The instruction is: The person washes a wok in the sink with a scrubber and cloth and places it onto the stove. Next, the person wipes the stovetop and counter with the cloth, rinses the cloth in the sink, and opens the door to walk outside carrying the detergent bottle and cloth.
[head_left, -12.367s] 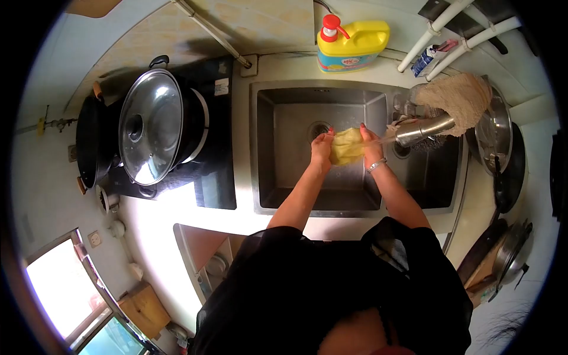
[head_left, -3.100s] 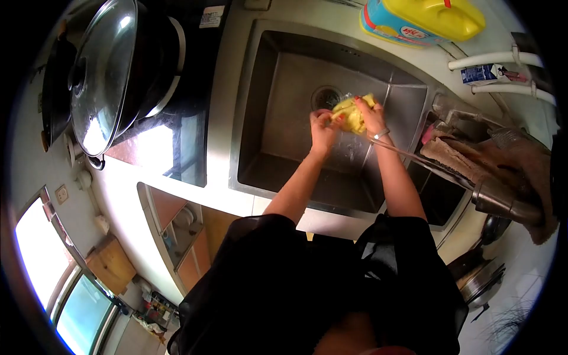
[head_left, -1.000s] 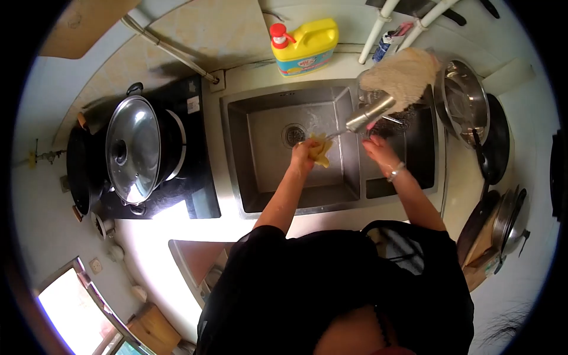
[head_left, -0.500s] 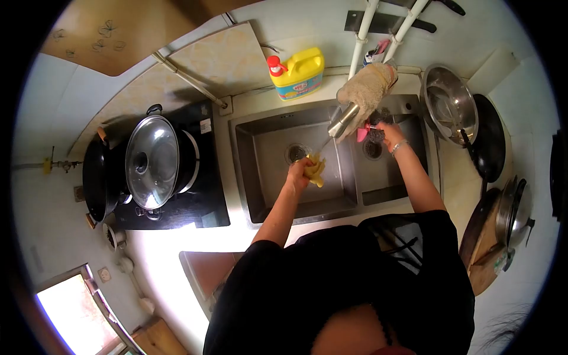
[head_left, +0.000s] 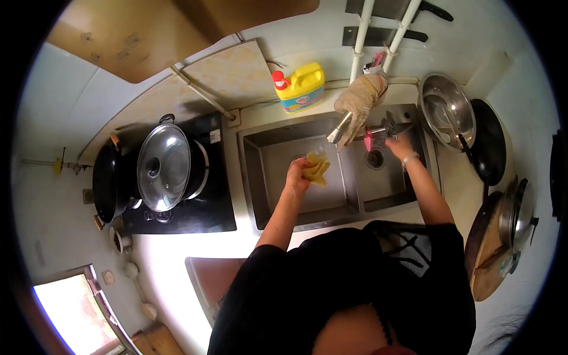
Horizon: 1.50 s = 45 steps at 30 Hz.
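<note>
A crumpled yellow cloth (head_left: 317, 168) is gripped in my left hand (head_left: 297, 175), over the left basin of a steel double sink (head_left: 251, 195). My right hand (head_left: 403, 148) reaches over the right basin, its fingers stretched towards dark mesh scourers (head_left: 389, 123) at the back. Nothing shows in its grasp, though the fingertips are partly hard to make out. Left of it is a small pink object (head_left: 368, 141) by a thin metal rod. The tap (head_left: 339, 128), wrapped in a beige cloth (head_left: 361, 97), points at the left basin. No stream of water shows from it.
A yellow detergent jug (head_left: 300, 89) stands behind the sink. To the left, a lidded pot (head_left: 164, 163) and a black pan (head_left: 107, 183) sit on the hob. A steel bowl (head_left: 447, 109) and a black wok (head_left: 490, 142) are at right. Cleavers (head_left: 378, 36) hang on the wall.
My right hand has shifted slightly right, away from the pink object. The water stream under the tap is no longer visible. My left hand still holds the cloth; the whole view has shifted a little.
</note>
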Available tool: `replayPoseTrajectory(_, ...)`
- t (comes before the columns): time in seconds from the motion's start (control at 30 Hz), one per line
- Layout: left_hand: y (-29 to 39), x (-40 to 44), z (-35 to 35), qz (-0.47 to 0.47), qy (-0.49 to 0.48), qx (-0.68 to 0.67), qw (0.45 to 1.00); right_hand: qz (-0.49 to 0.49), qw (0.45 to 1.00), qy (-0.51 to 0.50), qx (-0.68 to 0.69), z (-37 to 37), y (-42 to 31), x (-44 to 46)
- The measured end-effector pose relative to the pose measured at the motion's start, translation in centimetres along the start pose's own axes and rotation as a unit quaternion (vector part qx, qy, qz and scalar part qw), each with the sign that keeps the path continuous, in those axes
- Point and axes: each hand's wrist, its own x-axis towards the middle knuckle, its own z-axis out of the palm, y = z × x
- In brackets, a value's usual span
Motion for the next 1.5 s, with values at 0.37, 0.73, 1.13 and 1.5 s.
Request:
replayPoseTrajectory(0.37, -1.8, -7.4, 3.4, 0.049, -0.079, 0.001, 0.996, 0.116, 0.802, -0.36, 0.462, 11.1, -13.7, -8.8)
replayPoseTrajectory(0.73, 1.6, -8.2, 1.0, 0.07, -0.079, -0.105, 0.989, -0.329, 0.926, 0.033, 0.182, 15.1, -18.1, -11.6)
replayPoseTrajectory(1.13, 0.8, -5.6, 3.8, 0.468, 0.108, 0.088, 0.873, 0.112, 0.745, -0.19, 0.629, 16.4, -19.1, -10.0)
replayPoseTrajectory(1.5, 1.6, -10.7, 4.8, 0.724, 0.048, 0.598, 0.341, -0.022, 0.571, -0.56, 0.6, 14.4, -19.1, -7.3)
